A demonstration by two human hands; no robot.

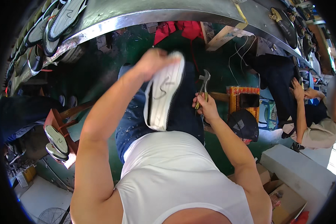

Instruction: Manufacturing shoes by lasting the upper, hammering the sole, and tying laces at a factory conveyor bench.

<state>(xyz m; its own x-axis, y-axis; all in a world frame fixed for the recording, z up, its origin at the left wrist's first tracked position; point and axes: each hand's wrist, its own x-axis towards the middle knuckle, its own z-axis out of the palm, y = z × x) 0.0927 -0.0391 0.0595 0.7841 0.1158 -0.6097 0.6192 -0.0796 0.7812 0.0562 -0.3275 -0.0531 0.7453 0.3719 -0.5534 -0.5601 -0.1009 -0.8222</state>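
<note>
A shoe [161, 96], sole up with a pale bottom, a dark stitched edge and a handwritten mark, lies lengthwise over my lap, its near end against my white shirt. My left hand [152, 64] is at the shoe's far end, fingers reaching across the tip. Motion smears those fingers, so their grip is unclear. To the right of the shoe, my right hand [207, 107] is closed around the yellowish handles of metal pliers [204, 80]. The curved jaws point away from me, apart from the shoe.
A metal workbench [168, 16] curves across the far side, with several shoes [65, 18] at its left. A wooden stand [58, 121] bears shoes at left. A red-and-yellow patterned box [233, 99] stands at right. Beyond it, another person's hand [298, 89] works near the bench.
</note>
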